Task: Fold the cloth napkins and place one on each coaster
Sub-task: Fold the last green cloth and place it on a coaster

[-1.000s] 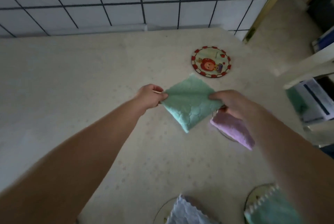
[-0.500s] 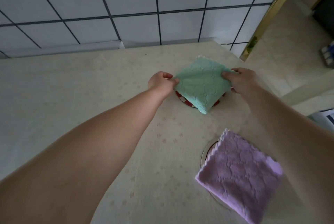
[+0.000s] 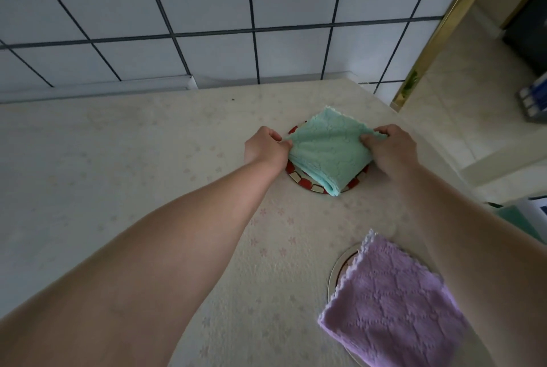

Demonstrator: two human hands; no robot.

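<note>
A folded green napkin (image 3: 328,147) lies over a round coaster with a red and white rim (image 3: 307,186) near the table's far right corner. My left hand (image 3: 265,149) pinches the napkin's left corner. At the right corner, my right hand (image 3: 392,150) pinches the cloth between thumb and fingers. Closer to me, a folded purple napkin (image 3: 390,307) rests on a second round coaster (image 3: 340,266), partly under my right forearm.
The table (image 3: 118,177) wears a pale cloth with faint flower prints and ends at a tiled wall (image 3: 207,11) behind. Its right edge drops off just beyond the coasters. A blue and white box (image 3: 532,210) sits off the table at right.
Both hands have carried the green napkin forward and down from mid-air onto the red-rimmed coaster. The view has shifted forward, so the purple napkin now sits lower.
</note>
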